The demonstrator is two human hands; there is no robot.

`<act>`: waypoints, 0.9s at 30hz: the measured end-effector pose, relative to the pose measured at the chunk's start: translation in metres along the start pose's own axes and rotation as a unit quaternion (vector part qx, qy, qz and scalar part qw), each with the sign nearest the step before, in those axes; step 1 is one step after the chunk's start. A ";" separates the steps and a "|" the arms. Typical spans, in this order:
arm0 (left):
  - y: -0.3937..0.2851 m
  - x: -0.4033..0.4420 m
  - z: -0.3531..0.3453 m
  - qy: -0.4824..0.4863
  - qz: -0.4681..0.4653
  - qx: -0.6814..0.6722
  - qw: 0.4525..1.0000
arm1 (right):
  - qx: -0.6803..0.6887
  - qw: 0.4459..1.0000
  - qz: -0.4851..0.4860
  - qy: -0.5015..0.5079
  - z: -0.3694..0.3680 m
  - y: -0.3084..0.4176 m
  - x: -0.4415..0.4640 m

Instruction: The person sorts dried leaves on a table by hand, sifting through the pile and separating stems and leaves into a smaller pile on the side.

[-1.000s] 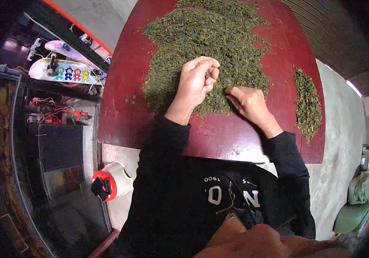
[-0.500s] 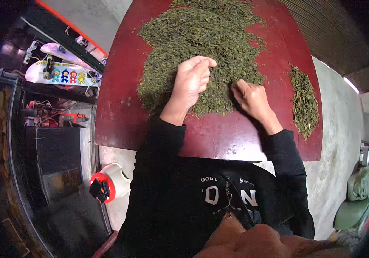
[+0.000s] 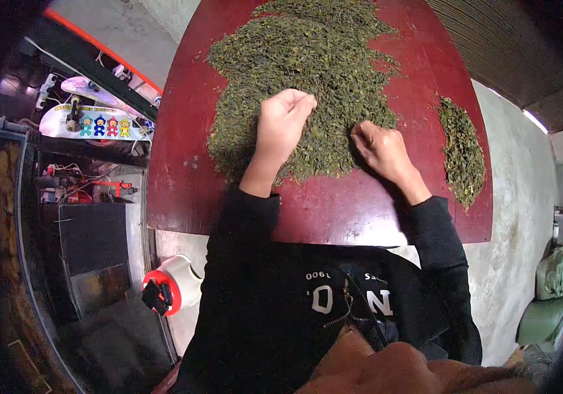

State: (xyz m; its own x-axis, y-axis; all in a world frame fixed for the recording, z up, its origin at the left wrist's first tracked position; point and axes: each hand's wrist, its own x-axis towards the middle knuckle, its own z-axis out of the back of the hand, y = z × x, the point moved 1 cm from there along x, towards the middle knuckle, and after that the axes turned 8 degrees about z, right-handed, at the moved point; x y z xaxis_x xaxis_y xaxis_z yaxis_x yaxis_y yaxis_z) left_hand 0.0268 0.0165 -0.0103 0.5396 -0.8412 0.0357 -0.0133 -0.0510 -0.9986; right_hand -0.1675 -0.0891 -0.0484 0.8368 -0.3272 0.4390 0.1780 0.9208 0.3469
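Observation:
A wide pile of dried green leaves (image 3: 294, 52) lies spread on the dark red table (image 3: 183, 190). Over the near part of the pile is my left hand (image 3: 284, 125), its fingers closed with thumb and forefinger pinched together; what they hold, if anything, is too small to make out. My right hand (image 3: 380, 148) rests at the near right edge of the pile, fingers curled inward, their tips against the leaves and their contents hidden. A smaller, narrow pile of leaves (image 3: 462, 154) lies near the table's right edge.
Skateboards, one with cartoon figures (image 3: 97, 123), lie on a cluttered shelf at the left. Below the table's near left corner stands a white and red stool (image 3: 175, 289) with a black object on top. Green bags (image 3: 547, 295) sit at the far right.
My left hand has shifted slightly left, its fingers drawing into a pinch. My right hand moved a little right, off its earlier spot by the leaves. The whole view has shifted slightly.

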 end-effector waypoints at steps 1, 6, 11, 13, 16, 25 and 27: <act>0.002 0.001 0.001 0.002 -0.001 0.001 1.000 | -0.001 1.000 -0.001 -0.003 0.000 -0.002 0.000; 0.013 0.003 0.014 -0.057 -0.040 0.166 0.984 | -0.056 0.996 -0.069 0.010 0.002 -0.011 -0.002; -0.001 -0.006 0.011 -0.031 -0.067 0.314 0.946 | -0.017 0.998 -0.052 0.016 0.005 0.004 0.002; -0.012 -0.013 0.005 -0.030 -0.084 0.410 0.908 | -0.004 1.000 -0.023 0.018 0.004 0.009 0.003; -0.019 -0.021 -0.001 -0.025 -0.105 0.502 0.858 | 0.008 1.000 0.002 0.015 0.005 0.010 0.002; -0.007 -0.030 -0.013 0.005 -0.148 0.661 0.736 | 0.013 0.995 0.038 -0.090 0.009 0.024 0.014; -0.005 -0.031 -0.017 0.007 -0.146 0.672 0.726 | -0.006 0.996 0.039 -0.075 0.008 0.025 0.014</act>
State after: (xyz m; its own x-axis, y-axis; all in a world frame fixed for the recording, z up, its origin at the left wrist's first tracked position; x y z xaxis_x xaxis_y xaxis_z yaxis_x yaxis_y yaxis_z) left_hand -0.0042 0.0339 -0.0053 0.3449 -0.9063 0.2443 0.9386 0.3344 -0.0848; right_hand -0.1548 -0.0721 -0.0270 0.7620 -0.2819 0.5830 0.1233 0.9469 0.2968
